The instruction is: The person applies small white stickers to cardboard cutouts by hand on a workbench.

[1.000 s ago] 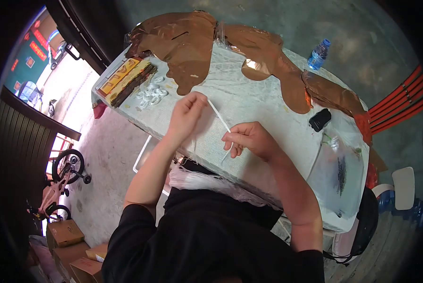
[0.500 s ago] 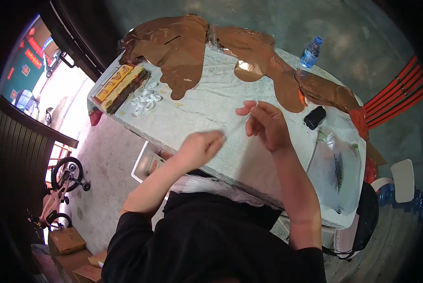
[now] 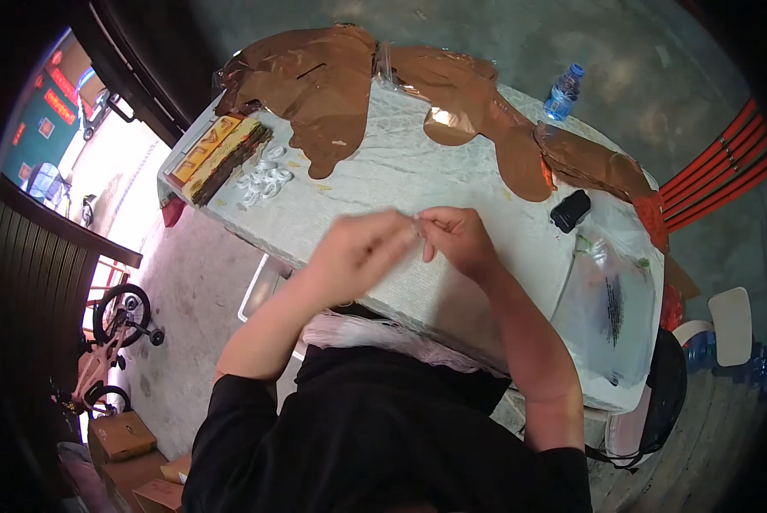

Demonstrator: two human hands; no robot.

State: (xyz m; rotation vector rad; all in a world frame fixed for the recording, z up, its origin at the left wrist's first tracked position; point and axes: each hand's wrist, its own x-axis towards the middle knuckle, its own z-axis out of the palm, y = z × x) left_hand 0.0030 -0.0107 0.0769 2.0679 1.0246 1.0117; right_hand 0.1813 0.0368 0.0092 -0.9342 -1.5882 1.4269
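Note:
My left hand (image 3: 362, 252) is raised over the near middle of the white-covered table (image 3: 349, 201), its fingers curled and blurred by motion. My right hand (image 3: 456, 239) meets it at the fingertips, thumb and index finger pinched together. Something small and pale shows between the fingertips, too small to make out. Beyond my left hand lies a loose pile of white rings (image 3: 265, 179), beside a stack of yellow and orange packets (image 3: 221, 154). Flat brown foil pieces (image 3: 328, 94) spread along the far edge. A black object (image 3: 570, 210) rests to the right of my right hand.
A water bottle (image 3: 564, 92) stands beyond the far edge. A clear plastic bag (image 3: 606, 308) covers the table's right end. White strands (image 3: 383, 340) hang at the near edge, by a white bin (image 3: 264, 286). Red poles (image 3: 717, 171) are at right, cardboard boxes (image 3: 123, 436) at lower left.
My hands have come together at the fingertips. The left moved up and toward the right; the right moved left and slightly down. The thin white strand stretched between them earlier is no longer distinct.

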